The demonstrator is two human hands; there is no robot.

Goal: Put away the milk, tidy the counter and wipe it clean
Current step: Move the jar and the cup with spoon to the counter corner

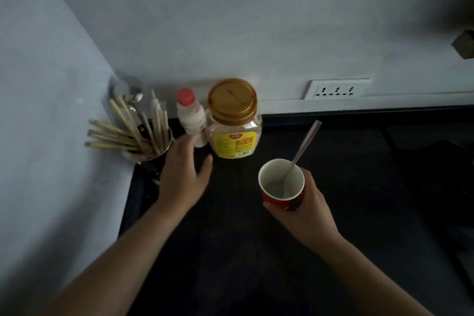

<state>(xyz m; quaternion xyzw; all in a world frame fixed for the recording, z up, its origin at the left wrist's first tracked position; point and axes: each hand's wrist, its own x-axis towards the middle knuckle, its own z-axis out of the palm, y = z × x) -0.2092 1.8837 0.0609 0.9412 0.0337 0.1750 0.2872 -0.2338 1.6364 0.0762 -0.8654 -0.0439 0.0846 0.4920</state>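
Two hands over dark counter (230,238) — left hand (183,177) spread open near milk bottle (191,115); right hand (305,209) clasps red cup (280,182).

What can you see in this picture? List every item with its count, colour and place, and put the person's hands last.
Milk bottle: one, white with red cap, against the back wall.
Jar: one, clear with gold lid and yellow label, right of the bottle.
Utensil holder: one, dark, in the left corner, holding chopsticks and spoons.
Cup: one, red outside and white inside, in the right hand.
Spoon: one, metal, standing in the cup.
Counter: one, black.
Wall socket: one, white, on the back wall.
Left hand: open, by the bottle.
Right hand: gripping the cup.
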